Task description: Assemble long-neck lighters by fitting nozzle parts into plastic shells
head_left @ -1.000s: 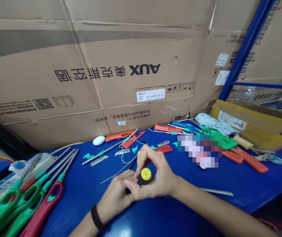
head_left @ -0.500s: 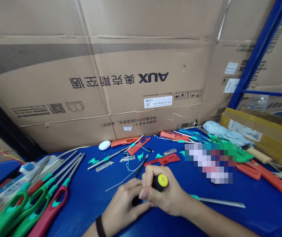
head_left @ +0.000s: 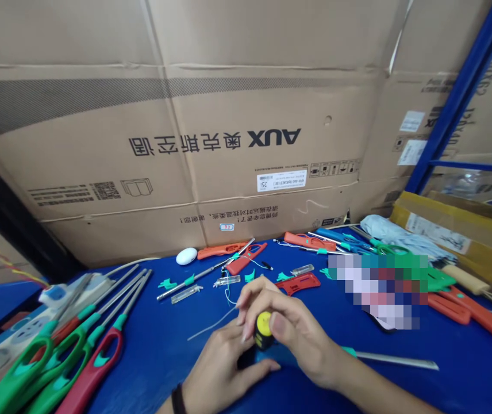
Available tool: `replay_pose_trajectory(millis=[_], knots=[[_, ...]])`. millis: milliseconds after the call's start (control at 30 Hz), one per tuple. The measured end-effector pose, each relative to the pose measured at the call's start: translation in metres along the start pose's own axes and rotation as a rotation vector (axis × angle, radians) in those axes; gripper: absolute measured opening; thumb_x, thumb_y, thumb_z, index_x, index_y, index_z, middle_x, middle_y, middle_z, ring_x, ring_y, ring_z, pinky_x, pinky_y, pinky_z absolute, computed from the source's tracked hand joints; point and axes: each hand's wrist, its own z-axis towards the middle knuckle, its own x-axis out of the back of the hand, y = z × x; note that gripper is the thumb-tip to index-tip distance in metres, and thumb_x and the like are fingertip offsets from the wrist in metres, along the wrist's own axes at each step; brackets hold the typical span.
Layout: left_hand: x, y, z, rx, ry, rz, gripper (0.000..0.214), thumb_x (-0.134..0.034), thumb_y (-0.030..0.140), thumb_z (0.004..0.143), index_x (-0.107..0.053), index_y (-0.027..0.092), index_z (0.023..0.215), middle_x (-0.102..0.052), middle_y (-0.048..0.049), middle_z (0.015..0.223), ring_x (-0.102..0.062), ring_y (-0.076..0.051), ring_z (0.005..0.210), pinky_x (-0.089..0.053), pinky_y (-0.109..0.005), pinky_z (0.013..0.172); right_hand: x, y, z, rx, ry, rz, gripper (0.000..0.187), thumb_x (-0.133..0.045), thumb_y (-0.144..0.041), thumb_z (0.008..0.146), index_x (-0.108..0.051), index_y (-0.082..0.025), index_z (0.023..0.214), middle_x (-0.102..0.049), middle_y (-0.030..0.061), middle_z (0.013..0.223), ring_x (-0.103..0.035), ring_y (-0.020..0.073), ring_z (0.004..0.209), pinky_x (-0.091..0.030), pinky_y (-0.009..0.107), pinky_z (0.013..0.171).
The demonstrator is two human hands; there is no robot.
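One right hand (head_left: 293, 328), half-curled, gripping yellow-topped black handle (head_left: 264, 329)

The right hand's grip (head_left: 304, 330) is changing on the black-and-yellow handle (head_left: 263, 342): its thumb, half a second ago pointing left below the yellow cap (head_left: 264, 322), is now lying against the cap's right side, while its fingers (head_left: 267, 296) are stretching out along the far side. The left hand (head_left: 224, 356) is now showing its thumb's tip in full. The slim black rod beyond that hand is no longer showing, and the right fingers are now covering the red piece's (head_left: 302, 283) left end.
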Motion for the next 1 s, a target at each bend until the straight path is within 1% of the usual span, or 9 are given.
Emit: replay_pose_trajectory(millis=[200, 300, 433, 567, 667, 733, 867, 933, 1000], knots=[[0.003, 0.001, 0.003, 0.012, -0.076, -0.031, 0.022, -0.063, 0.038, 0.082, -0.065, 0.02, 0.094, -0.068, -0.0045, 0.089, -0.064, -0.019, 0.083, -0.053, -0.028, 0.076, 0.01, 0.004, 0.002, 0.012, 0.127, -0.144, 0.037, -0.044, -0.05, 0.09, -0.065, -0.021, 0.086, -0.051, 0.0072, 0.1, -0.046, 0.0196, 0.1, -0.039, 0.035, 0.086], [0.004, 0.001, 0.003, 0.014, -0.091, -0.029, 0.024, -0.062, 0.04, 0.082, -0.066, 0.02, 0.096, -0.067, -0.0056, 0.095, -0.064, -0.019, 0.087, -0.052, -0.028, 0.08, 0.015, 0.004, 0.002, 0.032, 0.164, -0.212, 0.034, -0.045, -0.047, 0.09, -0.066, -0.021, 0.087, -0.05, 0.006, 0.095, -0.047, 0.018, 0.092, -0.04, 0.033, 0.081], [0.002, -0.001, 0.001, -0.007, -0.065, -0.029, 0.023, -0.063, 0.039, 0.081, -0.065, 0.021, 0.094, -0.068, -0.0043, 0.09, -0.064, -0.018, 0.082, -0.053, -0.027, 0.074, 0.015, 0.0, 0.002, 0.047, 0.136, -0.277, 0.032, -0.047, -0.047, 0.09, -0.065, -0.02, 0.087, -0.049, 0.0035, 0.084, -0.047, 0.016, 0.081, -0.039, 0.031, 0.074], [-0.002, -0.005, 0.0, -0.036, 0.002, -0.028, 0.02, -0.065, 0.038, 0.08, -0.065, 0.021, 0.089, -0.068, -0.0019, 0.082, -0.064, -0.016, 0.075, -0.052, -0.024, 0.066, 0.01, 0.003, 0.001, 0.088, 0.173, -0.302, 0.026, -0.06, -0.046, 0.081, -0.06, -0.021, 0.083, -0.044, 0.0003, 0.076, -0.042, 0.0151, 0.074, -0.036, 0.028, 0.067], [-0.003, -0.005, 0.0, -0.039, -0.002, -0.019, 0.02, -0.065, 0.038, 0.08, -0.064, 0.021, 0.09, -0.067, -0.0022, 0.085, -0.063, -0.017, 0.077, -0.051, -0.025, 0.068, 0.006, 0.007, 0.0, 0.114, 0.209, -0.222, 0.021, -0.065, -0.039, 0.078, -0.053, -0.021, 0.08, -0.04, -0.0013, 0.075, -0.039, 0.0143, 0.072, -0.035, 0.027, 0.063], [-0.002, -0.003, 0.0, -0.021, -0.026, -0.033, 0.02, -0.064, 0.038, 0.081, -0.064, 0.02, 0.09, -0.067, -0.0022, 0.086, -0.063, -0.016, 0.077, -0.051, -0.024, 0.068, 0.004, 0.008, 0.0, 0.114, 0.211, -0.175, 0.022, -0.068, -0.034, 0.075, -0.051, -0.022, 0.079, -0.04, -0.0014, 0.077, -0.04, 0.0141, 0.073, -0.036, 0.027, 0.064], [-0.001, -0.001, 0.0, 0.015, -0.036, -0.047, 0.02, -0.064, 0.038, 0.081, -0.065, 0.019, 0.089, -0.066, -0.0025, 0.083, -0.062, -0.017, 0.078, -0.051, -0.024, 0.068, 0.002, 0.008, 0.001, 0.119, 0.188, -0.07, 0.028, -0.074, -0.026, 0.069, -0.047, -0.021, 0.074, -0.048, 0.0017, 0.095, -0.049, 0.0138, 0.081, -0.04, 0.029, 0.072], [-0.001, 0.0, 0.0, 0.006, -0.016, -0.024, 0.02, -0.065, 0.038, 0.079, -0.066, 0.02, 0.089, -0.066, -0.0027, 0.083, -0.062, -0.017, 0.078, -0.051, -0.026, 0.07, 0.001, 0.009, 0.001, 0.055, 0.101, 0.107, 0.029, -0.071, -0.028, 0.074, -0.042, -0.021, 0.076, -0.053, 0.0018, 0.095, -0.054, 0.0108, 0.07, -0.042, 0.027, 0.065], [-0.001, 0.0, 0.0, 0.005, -0.003, -0.025, 0.018, -0.066, 0.035, 0.079, -0.067, 0.021, 0.09, -0.067, -0.0024, 0.085, -0.062, -0.018, 0.08, -0.051, -0.026, 0.072, -0.001, 0.01, 0.002, -0.055, -0.032, 0.269, 0.032, -0.068, -0.036, 0.077, -0.038, -0.022, 0.077, -0.053, -0.0031, 0.075, -0.047, 0.0063, 0.05, -0.037, 0.021, 0.05]])
